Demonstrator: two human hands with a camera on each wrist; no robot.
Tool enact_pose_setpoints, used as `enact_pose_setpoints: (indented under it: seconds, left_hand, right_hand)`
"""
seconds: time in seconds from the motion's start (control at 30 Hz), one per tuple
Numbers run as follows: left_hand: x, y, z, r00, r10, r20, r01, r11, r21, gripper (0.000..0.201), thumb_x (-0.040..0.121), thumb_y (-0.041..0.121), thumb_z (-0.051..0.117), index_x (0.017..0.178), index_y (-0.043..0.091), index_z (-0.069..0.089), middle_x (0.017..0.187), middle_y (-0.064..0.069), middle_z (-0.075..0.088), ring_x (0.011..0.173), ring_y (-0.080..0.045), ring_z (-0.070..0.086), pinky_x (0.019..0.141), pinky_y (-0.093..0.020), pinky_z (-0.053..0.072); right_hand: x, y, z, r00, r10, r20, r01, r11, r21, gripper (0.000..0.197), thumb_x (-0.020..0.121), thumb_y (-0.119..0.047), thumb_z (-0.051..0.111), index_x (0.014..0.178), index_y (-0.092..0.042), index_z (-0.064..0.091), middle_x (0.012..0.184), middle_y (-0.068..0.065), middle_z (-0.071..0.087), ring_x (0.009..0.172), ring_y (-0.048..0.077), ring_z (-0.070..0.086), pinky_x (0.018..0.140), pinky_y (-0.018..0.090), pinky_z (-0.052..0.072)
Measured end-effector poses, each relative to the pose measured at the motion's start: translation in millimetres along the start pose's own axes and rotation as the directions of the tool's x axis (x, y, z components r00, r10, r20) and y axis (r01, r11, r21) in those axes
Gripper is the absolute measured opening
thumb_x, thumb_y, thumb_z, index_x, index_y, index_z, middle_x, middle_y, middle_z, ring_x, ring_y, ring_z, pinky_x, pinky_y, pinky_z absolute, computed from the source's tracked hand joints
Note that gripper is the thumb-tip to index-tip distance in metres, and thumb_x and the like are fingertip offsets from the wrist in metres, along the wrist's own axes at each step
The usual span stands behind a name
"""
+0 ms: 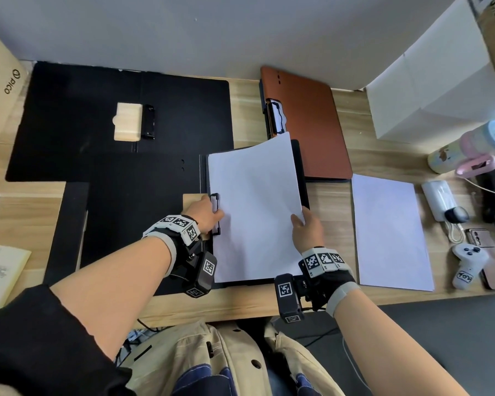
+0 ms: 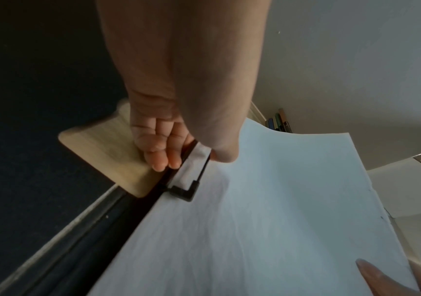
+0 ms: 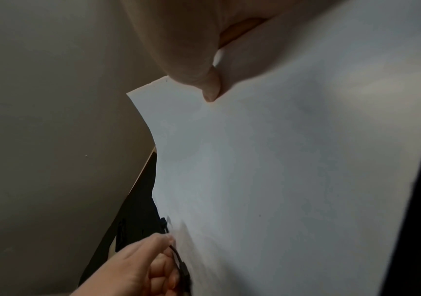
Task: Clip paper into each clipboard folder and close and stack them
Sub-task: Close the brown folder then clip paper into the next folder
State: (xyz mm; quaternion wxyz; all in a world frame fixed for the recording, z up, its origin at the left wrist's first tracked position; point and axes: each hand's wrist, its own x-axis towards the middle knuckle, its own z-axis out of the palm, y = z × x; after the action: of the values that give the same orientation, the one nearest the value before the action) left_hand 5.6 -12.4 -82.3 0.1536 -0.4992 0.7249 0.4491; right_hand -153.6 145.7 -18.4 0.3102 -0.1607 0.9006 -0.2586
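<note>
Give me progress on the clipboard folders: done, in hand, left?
Done: the brown folder lies shut, white showing at its clip. In hand: the left hand grips the clip of the near black folder while the right hand pinches the paper on it. Left: the far black folder lies open without paper, a loose paper stack waits, nothing is stacked.

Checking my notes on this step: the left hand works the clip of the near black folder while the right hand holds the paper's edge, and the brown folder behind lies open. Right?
One slip: the brown folder is closed, as the head view shows. The rest stands: the left hand grips the clip of the near black folder, and the right hand holds the paper by its edge.
</note>
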Motion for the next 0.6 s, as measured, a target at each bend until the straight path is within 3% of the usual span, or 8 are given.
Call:
enact_pose_setpoints:
  seconds: [0.13, 0.27, 0.33, 0.4, 0.5, 0.53, 0.6]
  left_hand:
    - [-5, 4, 6, 0.996, -0.032, -0.086, 0.039, 0.996, 0.077, 0.051, 0.088, 0.037, 0.045, 0.126, 0.005, 0.038, 0.093, -0.012, 0.066, 0.081, -0.031, 0.065, 0.070, -0.036, 0.052]
    - [-8, -1, 9, 0.989, -0.058, -0.133, 0.066, 0.996, 0.060, 0.055, 0.092, 0.044, 0.047, 0.126, 0.002, 0.038, 0.091, -0.013, 0.064, 0.084, -0.031, 0.064, 0.067, -0.035, 0.049]
    - [-9, -6, 8, 0.986, -0.064, -0.154, 0.064, 0.998, -0.003, 0.055, 0.092, 0.044, 0.047, 0.122, 0.000, 0.040, 0.083, -0.012, 0.063, 0.075, -0.030, 0.062, 0.058, -0.031, 0.045]
    - [-12, -9, 4, 0.984, -0.071, -0.166, 0.061, 0.996, -0.062, 0.051, 0.092, 0.044, 0.045, 0.114, -0.003, 0.046, 0.070, -0.009, 0.058, 0.067, -0.029, 0.060, 0.058, -0.031, 0.044]
    - [-23, -9, -3, 0.984, -0.060, -0.166, 0.029, 0.983, -0.182, 0.037, 0.094, 0.040, 0.041, 0.080, 0.006, 0.049, 0.058, -0.005, 0.052, 0.051, -0.024, 0.056, 0.055, -0.027, 0.045]
    - [-27, -6, -5, 0.986, -0.055, -0.156, 0.016, 0.970, -0.242, 0.036, 0.094, 0.038, 0.041, 0.073, 0.010, 0.047, 0.057, -0.005, 0.052, 0.046, -0.022, 0.053, 0.052, -0.025, 0.044]
    - [-35, 1, -10, 0.989, -0.052, -0.139, -0.011, 0.908, -0.418, 0.034, 0.095, 0.034, 0.042, 0.072, 0.009, 0.050, 0.054, -0.006, 0.051, 0.038, -0.017, 0.048, 0.044, -0.021, 0.040]
  right_hand:
    - [0, 2, -2, 0.992, -0.058, -0.114, 0.061, 0.998, 0.021, 0.034, 0.093, -0.022, 0.049, 0.123, -0.007, 0.054, 0.119, 0.008, 0.062, 0.109, 0.027, 0.058, 0.083, 0.029, 0.043]
    - [1, 15, -17, 0.964, -0.026, -0.264, 0.043, 0.997, 0.060, 0.043, 0.086, -0.028, 0.062, 0.122, -0.006, 0.052, 0.118, 0.008, 0.057, 0.109, 0.026, 0.056, 0.092, 0.036, 0.046]
    - [-2, 24, -25, 0.989, 0.043, -0.139, -0.028, 0.994, 0.108, 0.044, 0.086, -0.030, 0.062, 0.121, -0.004, 0.052, 0.110, 0.005, 0.058, 0.106, 0.025, 0.057, 0.087, 0.029, 0.044]
    - [-5, 35, -29, 0.993, 0.076, 0.088, -0.086, 0.990, 0.112, 0.033, 0.088, -0.030, 0.062, 0.111, -0.007, 0.057, 0.101, 0.002, 0.060, 0.100, 0.022, 0.056, 0.084, 0.027, 0.045]
    - [-12, 45, -32, 0.945, 0.106, 0.309, -0.206, 0.928, 0.311, 0.061, 0.076, -0.038, 0.072, 0.125, -0.006, 0.055, 0.128, 0.009, 0.060, 0.116, 0.025, 0.057, 0.105, 0.042, 0.042]
    - [-14, 43, -35, 0.937, 0.083, 0.339, -0.211, 0.908, 0.362, 0.055, 0.077, -0.038, 0.071, 0.122, -0.010, 0.057, 0.127, 0.008, 0.061, 0.114, 0.023, 0.059, 0.106, 0.042, 0.041]
    - [-21, 30, -45, 0.946, 0.009, 0.324, -0.161, 0.881, 0.444, 0.007, 0.091, -0.024, 0.058, 0.097, -0.024, 0.060, 0.104, -0.006, 0.065, 0.095, 0.006, 0.059, 0.098, 0.031, 0.040]
